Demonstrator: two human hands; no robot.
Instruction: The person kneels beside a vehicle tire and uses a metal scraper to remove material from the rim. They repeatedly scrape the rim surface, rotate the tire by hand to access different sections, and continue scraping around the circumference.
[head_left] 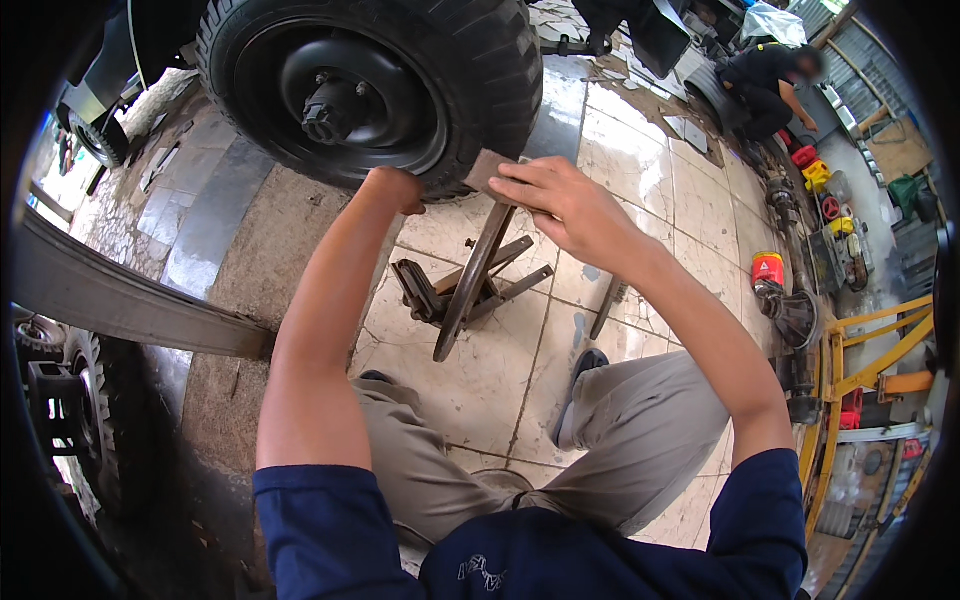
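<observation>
My right hand (565,205), one o'clock: fingers bent over a brown block (486,172) at twelve, seemingly to steady it. My left hand (398,189), eleven: fingers hidden, spread cannot tell; near the tyre (495,95). Dark bar (474,285): slants from below block toward seven.

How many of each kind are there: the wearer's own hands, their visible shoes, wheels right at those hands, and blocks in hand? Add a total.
Hands: 2 (left hand, right hand)
Shoes: 2 (left shoe, right shoe), each partly hidden
Wheel: 1
Block: 1, in the right hand
Total: 6
</observation>
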